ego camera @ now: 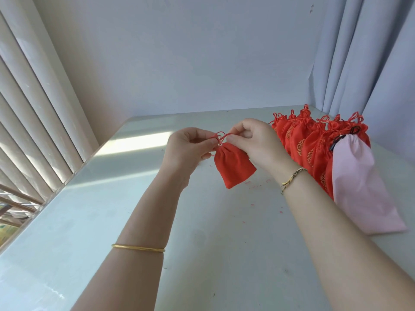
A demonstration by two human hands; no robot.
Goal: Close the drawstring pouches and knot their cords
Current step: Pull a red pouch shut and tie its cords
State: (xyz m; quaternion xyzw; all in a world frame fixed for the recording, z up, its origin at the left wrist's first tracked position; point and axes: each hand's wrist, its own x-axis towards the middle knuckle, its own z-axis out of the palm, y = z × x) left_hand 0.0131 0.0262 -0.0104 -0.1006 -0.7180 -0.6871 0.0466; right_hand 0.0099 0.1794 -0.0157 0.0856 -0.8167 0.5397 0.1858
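Pouch (234, 168), red, plain, held up between both hands over the middle of the table (202, 243), toward its far edge. Mouth gathered tight, folds fanning down from the neck. Body hangs tilted, lower corner pointing down-left; cannot tell if that corner touches the tabletop.

Cord (221, 136), red, sticks up from the neck in small loops between the two hands. Left hand (188, 149) is left of the neck: thumb and forefinger pinch the cord, other fingers curled in below. Right hand (253, 140) is right of the neck, touching the pouch top: thumb and forefinger pinch the cord too, remaining fingers curled into the palm. Hands nearly meet over the neck. Knot formed or not: cannot tell, fingers hide it.

Bangle (138, 248), gold, on the left forearm. Bracelet (292, 178), braided, on the right wrist. Thread bits (256, 186), red, scattered on the table just below and right of the pouch.

Pile (310, 140) of red pouches with gold pattern lies in a row on the table's right side, mouths gathered, cord loops sticking up toward the wall (190, 52). Pink pouch (359, 182) lies on the near end of the pile, dark cord at its neck, bottom end on the table.

Blinds (33, 108) on the left, curtain (359, 52) on the right. Sunlight strip crosses the table's left part.
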